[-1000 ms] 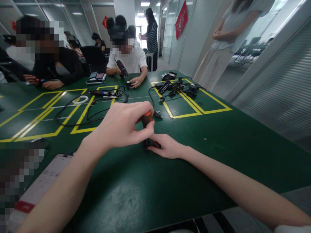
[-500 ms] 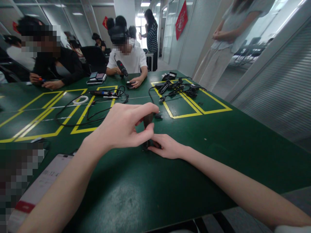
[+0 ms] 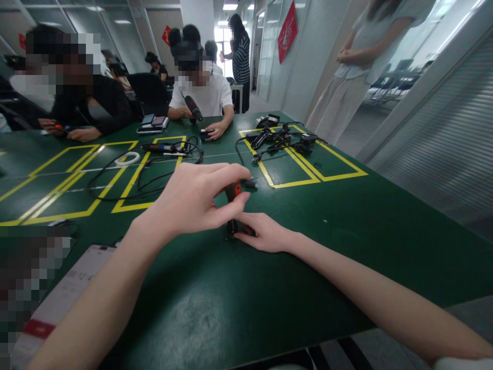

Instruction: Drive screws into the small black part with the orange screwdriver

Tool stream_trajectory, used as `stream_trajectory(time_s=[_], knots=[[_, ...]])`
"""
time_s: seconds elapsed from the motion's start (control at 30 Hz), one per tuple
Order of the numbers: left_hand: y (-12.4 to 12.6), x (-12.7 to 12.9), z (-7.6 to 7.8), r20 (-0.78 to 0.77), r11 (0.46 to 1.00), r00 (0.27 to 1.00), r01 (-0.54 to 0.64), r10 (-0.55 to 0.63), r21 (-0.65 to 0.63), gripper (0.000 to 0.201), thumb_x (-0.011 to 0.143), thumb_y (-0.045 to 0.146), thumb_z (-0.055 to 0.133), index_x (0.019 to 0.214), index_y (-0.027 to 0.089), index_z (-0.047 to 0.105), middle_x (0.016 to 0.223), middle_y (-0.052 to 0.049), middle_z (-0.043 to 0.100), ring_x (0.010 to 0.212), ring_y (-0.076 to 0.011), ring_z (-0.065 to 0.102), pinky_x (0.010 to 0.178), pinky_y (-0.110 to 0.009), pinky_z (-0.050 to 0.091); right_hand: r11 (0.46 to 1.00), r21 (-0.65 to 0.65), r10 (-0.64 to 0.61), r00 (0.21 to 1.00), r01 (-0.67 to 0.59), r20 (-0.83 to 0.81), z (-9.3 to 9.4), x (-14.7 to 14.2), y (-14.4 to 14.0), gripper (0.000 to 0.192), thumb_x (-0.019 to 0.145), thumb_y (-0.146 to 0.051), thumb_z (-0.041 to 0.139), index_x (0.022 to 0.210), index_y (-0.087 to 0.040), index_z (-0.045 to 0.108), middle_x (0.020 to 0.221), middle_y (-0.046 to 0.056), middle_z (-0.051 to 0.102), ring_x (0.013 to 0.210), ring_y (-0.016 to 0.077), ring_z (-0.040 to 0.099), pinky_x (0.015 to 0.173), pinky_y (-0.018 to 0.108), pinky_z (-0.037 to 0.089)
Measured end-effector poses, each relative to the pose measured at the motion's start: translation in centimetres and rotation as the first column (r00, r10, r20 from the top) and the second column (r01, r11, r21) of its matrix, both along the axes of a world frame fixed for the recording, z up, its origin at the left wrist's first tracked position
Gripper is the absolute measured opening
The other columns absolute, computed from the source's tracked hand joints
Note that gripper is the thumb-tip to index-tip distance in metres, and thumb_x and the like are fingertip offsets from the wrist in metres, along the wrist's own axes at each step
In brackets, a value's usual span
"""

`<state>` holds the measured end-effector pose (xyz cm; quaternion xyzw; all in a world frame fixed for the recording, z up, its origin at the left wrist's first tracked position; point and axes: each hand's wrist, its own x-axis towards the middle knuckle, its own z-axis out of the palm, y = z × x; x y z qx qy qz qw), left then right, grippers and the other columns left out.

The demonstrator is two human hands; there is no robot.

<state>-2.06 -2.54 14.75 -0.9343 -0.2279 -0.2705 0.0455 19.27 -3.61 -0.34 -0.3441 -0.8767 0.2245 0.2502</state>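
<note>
My left hand is closed around the top of an upright screwdriver with a dark and orange handle, held between thumb and fingers. Below it, the lower end reaches down to a small black piece on the green table. My right hand rests low on the tabletop, its fingers closed on this black piece from the right side. Most of the piece is hidden by the fingers, so its kind cannot be made out.
Black cables and adapters lie in the yellow-taped area. A corded tool and a white ring lie further left. A phone sits by my left forearm. Across the table, a person in white holds a drill.
The screwdriver handle has turned between my left fingers, and its orange part now shows. My right hand stays put. The dark-sleeved person's hand at the left has shifted slightly left.
</note>
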Motion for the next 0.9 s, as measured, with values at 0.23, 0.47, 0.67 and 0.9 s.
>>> stream_trajectory(time_s=[0.23, 0.47, 0.67, 0.9], knots=[[-0.18, 0.11, 0.37, -0.017, 0.999, 1.000, -0.019, 0.019, -0.027, 0.030, 0.089, 0.023, 0.052, 0.113, 0.020, 0.071, 0.086, 0.000, 0.075, 0.069, -0.0135, 0.067, 0.063, -0.024, 0.045, 1.000, 0.002, -0.007, 1.000, 0.007, 0.005, -0.07, 0.05, -0.02, 0.031, 0.097, -0.017, 0.067, 0.128, -0.015, 0.061, 0.092, 0.004, 0.072, 0.070, 0.0166, 0.061, 0.070, 0.029, 0.048], [0.00, 0.08, 0.08, 0.009, 1.000, 1.000, -0.022, 0.022, -0.001, 0.029, 0.095, 0.029, 0.056, 0.117, 0.018, 0.071, 0.082, 0.000, 0.076, 0.070, -0.0144, 0.070, 0.062, -0.024, 0.044, 1.000, -0.013, -0.004, 1.000, 0.004, 0.004, 0.17, 0.03, -0.09, 0.030, 0.097, -0.017, 0.065, 0.127, -0.015, 0.061, 0.092, 0.005, 0.072, 0.071, 0.0174, 0.062, 0.072, 0.030, 0.049], [-0.17, -0.07, 0.30, 0.000, 1.000, 1.000, 0.030, -0.030, -0.007, 0.042, 0.088, 0.021, 0.052, 0.125, 0.015, 0.069, 0.095, -0.005, 0.077, 0.078, -0.0164, 0.071, 0.065, -0.025, 0.048, 1.000, 0.005, 0.003, 1.000, -0.003, 0.008, 0.02, 0.04, -0.02, 0.031, 0.097, -0.017, 0.066, 0.128, -0.015, 0.061, 0.092, 0.005, 0.072, 0.070, 0.0176, 0.062, 0.070, 0.030, 0.048], [0.00, 0.01, 0.08, 0.013, 1.000, 1.000, -0.011, 0.011, -0.004, 0.031, 0.095, 0.027, 0.054, 0.120, 0.018, 0.071, 0.084, -0.001, 0.075, 0.071, -0.0138, 0.068, 0.062, -0.024, 0.045, 1.000, -0.001, -0.008, 1.000, 0.008, 0.021, 0.15, 0.00, -0.06, 0.032, 0.097, -0.017, 0.066, 0.129, -0.015, 0.061, 0.093, 0.005, 0.072, 0.071, 0.0175, 0.062, 0.071, 0.030, 0.048]])
